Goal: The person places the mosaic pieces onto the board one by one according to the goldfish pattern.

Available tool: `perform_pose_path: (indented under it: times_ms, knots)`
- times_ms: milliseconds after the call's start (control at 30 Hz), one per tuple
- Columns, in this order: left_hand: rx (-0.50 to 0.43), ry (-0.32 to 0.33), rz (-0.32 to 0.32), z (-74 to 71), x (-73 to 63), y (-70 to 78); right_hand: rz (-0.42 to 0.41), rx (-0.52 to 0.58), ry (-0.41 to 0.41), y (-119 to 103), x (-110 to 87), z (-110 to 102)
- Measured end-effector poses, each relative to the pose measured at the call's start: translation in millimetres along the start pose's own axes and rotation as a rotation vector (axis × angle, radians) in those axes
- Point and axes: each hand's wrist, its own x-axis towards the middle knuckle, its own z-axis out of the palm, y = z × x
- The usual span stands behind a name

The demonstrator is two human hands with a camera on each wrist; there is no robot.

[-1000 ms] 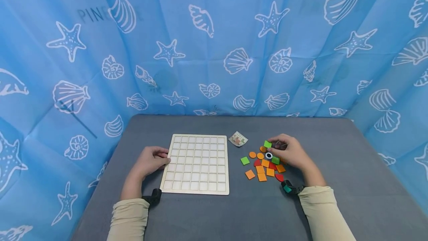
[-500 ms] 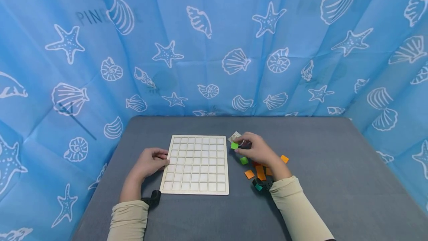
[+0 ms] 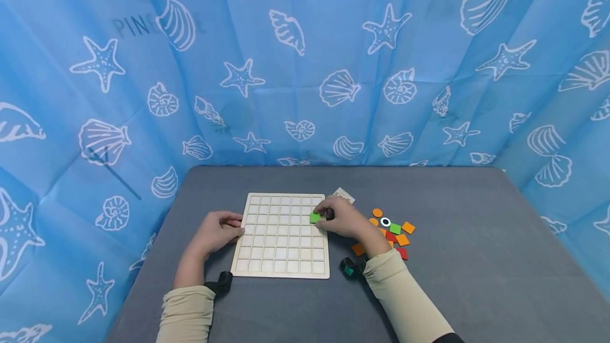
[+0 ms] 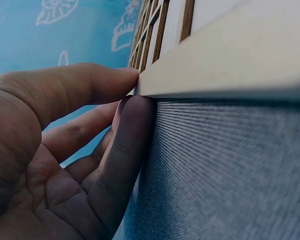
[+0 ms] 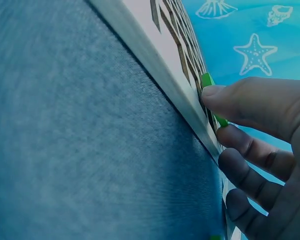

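Note:
A pale wooden grid board (image 3: 280, 240) of shallow square cells lies on the grey table. At its left edge my left hand (image 3: 215, 234) grips the rim, with the thumb (image 4: 110, 82) on the upper edge and a fingertip against the side. A green square tile (image 3: 314, 218) is pinched between thumb and index finger of my right hand (image 3: 344, 218), over the board's right column near the top. From the right wrist view, this tile (image 5: 206, 80) stands tilted right at the grid, and the other fingers curl beside the board's edge.
Right of the board lie loose pieces: orange squares (image 3: 408, 228), orange discs (image 3: 377, 213), red pieces (image 3: 402, 253), a green square (image 3: 395, 229) and a white ring with a dark centre (image 3: 385, 222). My right forearm covers some. A small patterned card (image 3: 345, 195) lies behind my right hand.
My right hand has carried the green square tile leftward from the loose pieces, past the card, to the board's right side. The left hand has stayed at the board's left edge.

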Motion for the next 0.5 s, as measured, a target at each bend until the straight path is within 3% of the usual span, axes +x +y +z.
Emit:
perform_pose_path:
  times_ms: [500]
  knots:
    - [0.001, 0.001, 0.009, 0.6, 0.8, 0.4, 0.035, -0.025, -0.003, 0.5, -2.8, -0.5]
